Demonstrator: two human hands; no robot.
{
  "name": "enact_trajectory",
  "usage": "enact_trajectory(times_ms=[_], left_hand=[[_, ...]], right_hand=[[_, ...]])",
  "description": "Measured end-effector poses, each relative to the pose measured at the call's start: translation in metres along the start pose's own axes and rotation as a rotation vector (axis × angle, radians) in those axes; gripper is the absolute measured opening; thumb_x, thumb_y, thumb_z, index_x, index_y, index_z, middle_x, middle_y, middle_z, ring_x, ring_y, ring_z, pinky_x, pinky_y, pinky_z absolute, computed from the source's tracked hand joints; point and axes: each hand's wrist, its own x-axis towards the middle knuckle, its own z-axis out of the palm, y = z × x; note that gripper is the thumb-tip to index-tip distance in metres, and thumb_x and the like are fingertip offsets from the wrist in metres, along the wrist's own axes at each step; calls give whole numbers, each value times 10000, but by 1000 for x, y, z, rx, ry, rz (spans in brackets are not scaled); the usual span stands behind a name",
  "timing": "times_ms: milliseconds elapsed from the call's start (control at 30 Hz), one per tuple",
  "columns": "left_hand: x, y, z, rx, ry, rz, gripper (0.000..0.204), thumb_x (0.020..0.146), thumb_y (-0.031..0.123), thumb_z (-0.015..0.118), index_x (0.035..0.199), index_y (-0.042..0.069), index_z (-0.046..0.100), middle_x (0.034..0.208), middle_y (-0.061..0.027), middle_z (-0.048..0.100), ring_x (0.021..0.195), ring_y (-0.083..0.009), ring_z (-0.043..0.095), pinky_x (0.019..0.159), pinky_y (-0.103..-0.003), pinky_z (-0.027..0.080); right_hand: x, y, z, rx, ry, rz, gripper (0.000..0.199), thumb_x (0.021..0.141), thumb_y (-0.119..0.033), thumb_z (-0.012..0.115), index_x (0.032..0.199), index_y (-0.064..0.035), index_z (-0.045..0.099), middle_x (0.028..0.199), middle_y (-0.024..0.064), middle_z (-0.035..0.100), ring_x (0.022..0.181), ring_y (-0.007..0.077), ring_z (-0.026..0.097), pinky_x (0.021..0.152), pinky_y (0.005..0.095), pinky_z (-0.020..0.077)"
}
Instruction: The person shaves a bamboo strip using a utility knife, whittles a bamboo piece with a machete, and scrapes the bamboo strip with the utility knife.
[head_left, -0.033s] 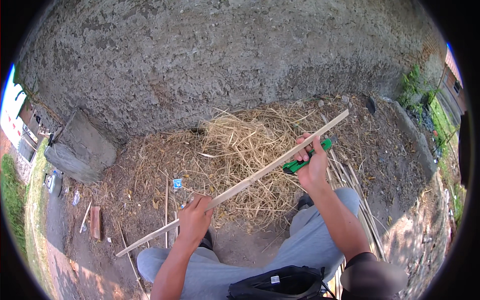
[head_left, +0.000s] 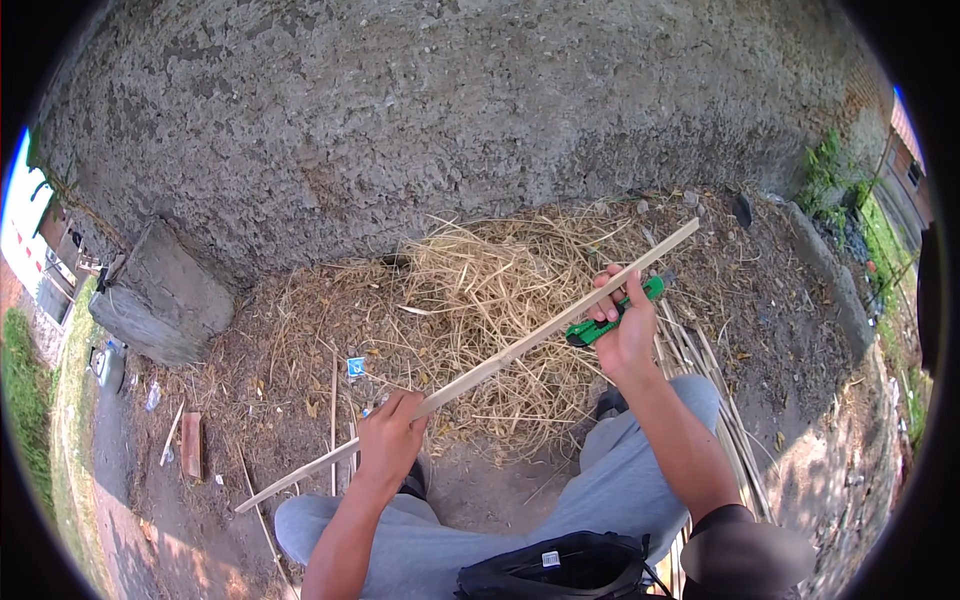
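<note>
A long pale wooden strip (head_left: 500,362) runs diagonally from lower left to upper right above my knees. My left hand (head_left: 388,442) is closed around its lower part. My right hand (head_left: 628,335) grips a green-handled cutting tool (head_left: 612,318) and rests against the strip's upper part. Whether the blade touches the wood is hidden by my fingers. Beneath the strip lies a heap of dry straw (head_left: 480,290).
A rough grey wall (head_left: 450,120) rises just beyond the straw. A stone block (head_left: 160,295) leans at the left, with a small brick piece (head_left: 190,445) nearby. More thin sticks (head_left: 705,385) lie by my right leg. A black bag (head_left: 560,568) sits at my waist.
</note>
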Motion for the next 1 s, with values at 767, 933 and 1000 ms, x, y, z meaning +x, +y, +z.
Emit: enact_trajectory(times_ms=[767,933,1000], left_hand=[[56,74,-74,-591,109,-107,202,829,7,710,1017,-33,651,781,-68,656,655,-119,638,563,-231,496],[59,77,-113,-825,349,-185,177,878,35,673,1033,-44,636,817,-44,626,590,-85,555,521,-211,463],[46,71,-125,-806,587,-94,169,886,27,660,1023,-68,628,789,-74,615,582,-94,547,513,-220,453]], right_hand=[[-34,-125,191,-545,-457,-446,463,954,-395,595,1128,34,595,897,92,651,538,45,383,525,215,374],[-58,-160,126,-858,-259,-568,537,987,-438,509,1265,20,495,934,50,600,562,37,349,533,222,356],[-63,-160,50,-998,-42,-491,511,998,-437,481,1262,0,481,919,21,574,602,34,353,562,215,347]])
